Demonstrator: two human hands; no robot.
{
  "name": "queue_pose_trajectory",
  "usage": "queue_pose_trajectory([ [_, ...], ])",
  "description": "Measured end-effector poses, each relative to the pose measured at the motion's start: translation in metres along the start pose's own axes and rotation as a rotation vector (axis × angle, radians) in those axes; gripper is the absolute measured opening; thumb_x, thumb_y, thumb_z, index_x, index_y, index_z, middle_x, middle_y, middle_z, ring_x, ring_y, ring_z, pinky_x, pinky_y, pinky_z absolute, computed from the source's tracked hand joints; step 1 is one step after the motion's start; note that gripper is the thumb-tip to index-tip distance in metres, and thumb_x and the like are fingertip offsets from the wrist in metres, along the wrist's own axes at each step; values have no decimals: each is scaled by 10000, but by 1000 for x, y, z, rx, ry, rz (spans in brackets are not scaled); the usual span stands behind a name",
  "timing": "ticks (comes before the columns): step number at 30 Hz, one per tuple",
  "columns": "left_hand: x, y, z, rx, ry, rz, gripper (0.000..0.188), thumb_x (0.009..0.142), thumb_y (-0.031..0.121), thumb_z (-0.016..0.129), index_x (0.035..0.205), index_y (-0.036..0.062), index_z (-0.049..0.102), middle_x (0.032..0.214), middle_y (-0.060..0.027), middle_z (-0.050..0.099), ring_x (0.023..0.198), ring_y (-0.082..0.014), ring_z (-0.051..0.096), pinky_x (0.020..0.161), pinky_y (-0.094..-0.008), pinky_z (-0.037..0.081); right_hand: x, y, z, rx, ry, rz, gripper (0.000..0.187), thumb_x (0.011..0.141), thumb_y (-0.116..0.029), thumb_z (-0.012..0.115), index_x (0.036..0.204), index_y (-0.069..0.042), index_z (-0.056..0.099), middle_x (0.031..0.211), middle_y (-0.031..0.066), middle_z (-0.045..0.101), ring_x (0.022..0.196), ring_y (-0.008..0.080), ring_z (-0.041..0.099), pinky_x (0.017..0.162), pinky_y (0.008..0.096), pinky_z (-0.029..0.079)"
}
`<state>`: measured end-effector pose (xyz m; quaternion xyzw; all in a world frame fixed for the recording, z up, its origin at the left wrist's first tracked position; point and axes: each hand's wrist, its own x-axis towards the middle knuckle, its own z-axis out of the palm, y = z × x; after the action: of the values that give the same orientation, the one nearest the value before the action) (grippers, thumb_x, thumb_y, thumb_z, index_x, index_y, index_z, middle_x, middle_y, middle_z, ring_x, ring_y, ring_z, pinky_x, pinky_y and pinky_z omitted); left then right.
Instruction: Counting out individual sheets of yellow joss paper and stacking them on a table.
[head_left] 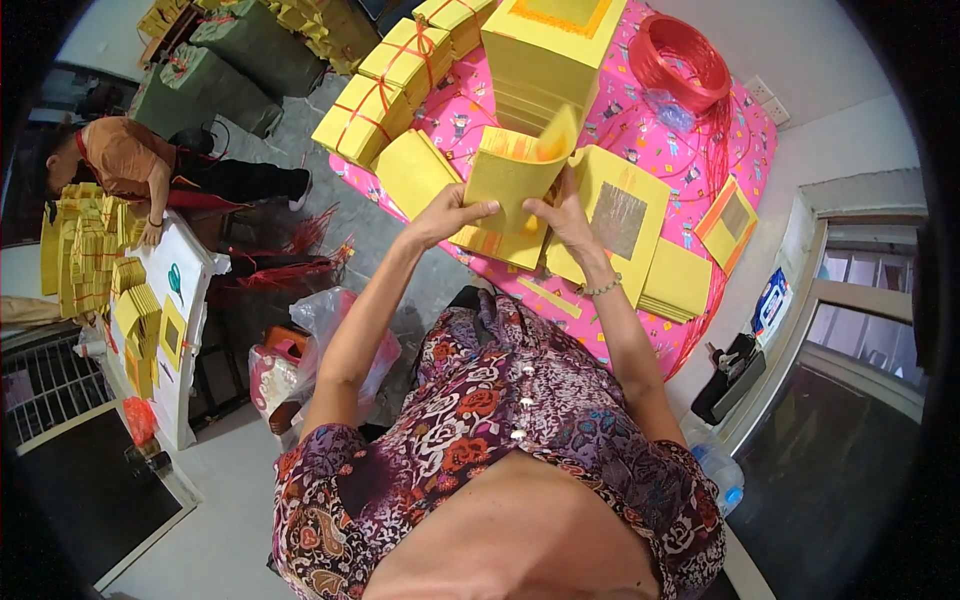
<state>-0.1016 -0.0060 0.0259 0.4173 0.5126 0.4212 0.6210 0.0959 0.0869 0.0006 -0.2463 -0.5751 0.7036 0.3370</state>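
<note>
Between both hands I hold a bent sheaf of yellow paper [510, 165] upright above the table's near edge; orange colouring shows on its inner sheets. My left hand [450, 215] grips its left lower edge, thumb pointing inward. On the right side my right hand [568, 212] closes on the sheaf with its thumb across the front, and the fingers behind are partly hidden. Below lies more yellow paper with orange patches [500, 245]. Right of my right hand is a yellow stack with a dull metallic square [620, 222]; a plain yellow stack [410, 175] lies to the left.
A pink patterned cloth [620, 110] covers the table. On it stand a tall yellow paper block [540, 60], bundles tied with red string [370, 105] and a red twine coil [680, 62]. A co-worker [130, 160] leans over a white table [195, 290] at left. Plastic bags [335, 340] sit nearby.
</note>
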Motion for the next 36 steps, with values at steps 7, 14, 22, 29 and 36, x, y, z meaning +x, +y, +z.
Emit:
queue_pose_trajectory([
  [7, 1, -1, 21, -48, 136, 27, 377, 847, 241, 654, 1123, 3, 558, 1006, -40, 634, 891, -125, 599, 800, -285, 483, -11, -8, 11, -55, 4, 159, 595, 746, -211, 750, 1225, -2, 465, 1138, 98, 573, 1043, 180, 546, 901, 310, 443],
  [14, 3, 4, 34, 627, 667, 483, 536, 759, 120, 712, 1197, -9, 431, 1118, -88, 525, 1046, -163, 516, 867, -330, 443, -17, -23, 13, -91, 31, 154, 485, 764, -187, 738, 1155, 13, 534, 1077, 100, 616, 970, 165, 587, 849, 297, 474],
  [22, 7, 5, 43, -56, 319, 410, 491, 798, 35, 647, 1228, -3, 413, 1137, -105, 542, 1071, -162, 512, 912, -305, 425, -15, -31, 17, -87, 120, 31, 465, 794, -181, 711, 1156, 30, 512, 1051, 101, 616, 959, 163, 587, 839, 295, 478],
  [29, -1, 28, 55, -5, 338, 372, 504, 800, -1, 620, 1247, -22, 389, 1128, -107, 552, 1038, -164, 539, 879, -294, 447, -15, -41, 13, 1, 148, 120, 337, 859, -167, 638, 1117, 27, 540, 1002, 83, 632, 860, 120, 605, 739, 254, 501],
  [36, 2, 42, 45, -236, 182, 100, 404, 898, 109, 523, 1255, -23, 385, 1145, -101, 550, 1014, -158, 552, 867, -288, 453, -10, -49, 9, 150, 157, 256, 330, 860, -169, 635, 1111, 28, 551, 1000, 87, 637, 848, 120, 616, 735, 253, 510],
])
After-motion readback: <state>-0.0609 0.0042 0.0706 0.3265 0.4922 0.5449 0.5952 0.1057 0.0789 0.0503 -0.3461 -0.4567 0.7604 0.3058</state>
